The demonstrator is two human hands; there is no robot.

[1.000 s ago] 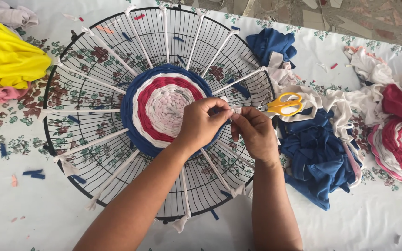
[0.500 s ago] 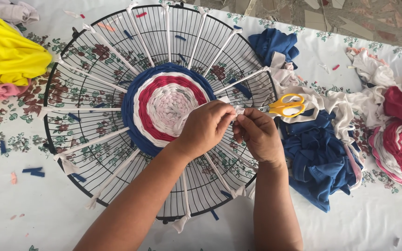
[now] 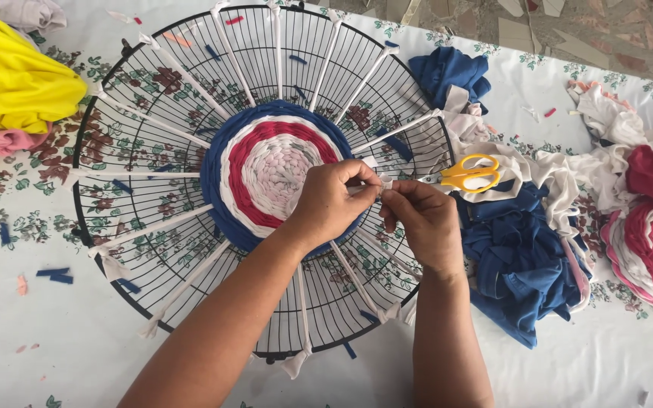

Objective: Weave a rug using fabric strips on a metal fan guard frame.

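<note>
Two hands (image 3: 376, 208), one wire fan guard (image 3: 153, 249), one pair of scissors (image 3: 468, 174), two round woven mats (image 3: 266, 170).

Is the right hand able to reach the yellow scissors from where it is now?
Probably yes. The yellow scissors lie uncovered on the white and blue cloth just beside the right hand, with nothing between them. But its fingers are pinching a white fabric strip together with the left hand, so it must let go first.
</note>
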